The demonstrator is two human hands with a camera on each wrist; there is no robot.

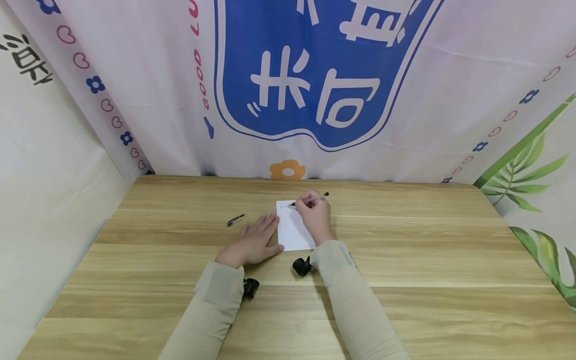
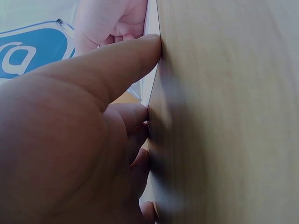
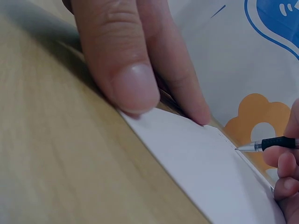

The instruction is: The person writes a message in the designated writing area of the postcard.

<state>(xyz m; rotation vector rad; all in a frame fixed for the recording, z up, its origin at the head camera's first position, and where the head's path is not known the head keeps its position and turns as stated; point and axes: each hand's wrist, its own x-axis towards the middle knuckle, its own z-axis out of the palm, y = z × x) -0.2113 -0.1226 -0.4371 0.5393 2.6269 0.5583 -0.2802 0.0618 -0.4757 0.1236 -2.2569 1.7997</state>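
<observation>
A small white sheet of paper (image 1: 293, 232) lies on the wooden table, with faint marks in a line near its top edge. My right hand (image 1: 316, 218) pinches a pen (image 1: 320, 196) with a clear barrel and black grip. In the right wrist view the tip of the pen (image 3: 250, 148) meets the paper near its far edge. My left hand (image 1: 253, 243) rests with fingers spread at the paper's left side. Its thumb (image 3: 135, 88) presses on the near corner, and another fingertip touches the paper farther up.
A black-and-clear pen cap or short pen piece (image 1: 235, 220) lies left of the paper on the table (image 1: 427, 260). Black wrist cameras (image 1: 302, 266) sit beneath both wrists. A printed curtain (image 1: 171, 130) hangs along the table's back edge.
</observation>
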